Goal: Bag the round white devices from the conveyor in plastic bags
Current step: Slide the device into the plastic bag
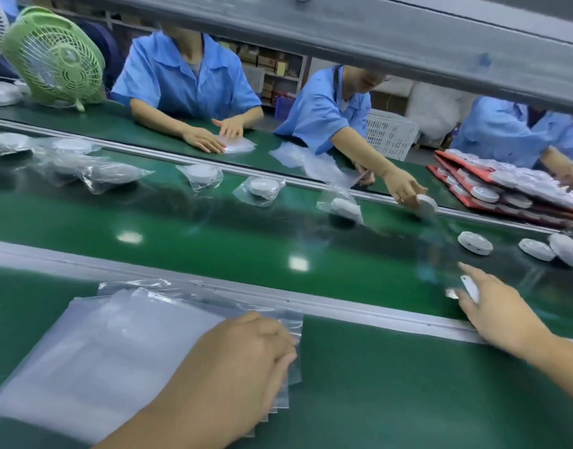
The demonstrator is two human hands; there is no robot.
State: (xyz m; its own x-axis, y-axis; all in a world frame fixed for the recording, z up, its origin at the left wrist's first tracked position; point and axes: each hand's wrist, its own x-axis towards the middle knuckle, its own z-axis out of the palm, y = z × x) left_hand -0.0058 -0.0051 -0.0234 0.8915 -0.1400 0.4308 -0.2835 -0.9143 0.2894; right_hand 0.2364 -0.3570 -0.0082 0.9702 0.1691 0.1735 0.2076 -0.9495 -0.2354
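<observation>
Devices (474, 243) lie bare on the belt (213, 241) at far right, three of them, near the right hand (492, 306), which stretches over the belt's near rail toward them. A small white thing sits against its fingers; whether the hand grasps it I cannot tell. The left hand (246, 358), fingers curled, pinches the right edge of the bags (116, 345), one stack lying flat on the near ledge, probably to peel off the top one. Mid-belt lie three bagged devices (262, 187); more at left are too blurred to count. Three workers (187, 76) sit opposite; one holds a fourth bare device.
</observation>
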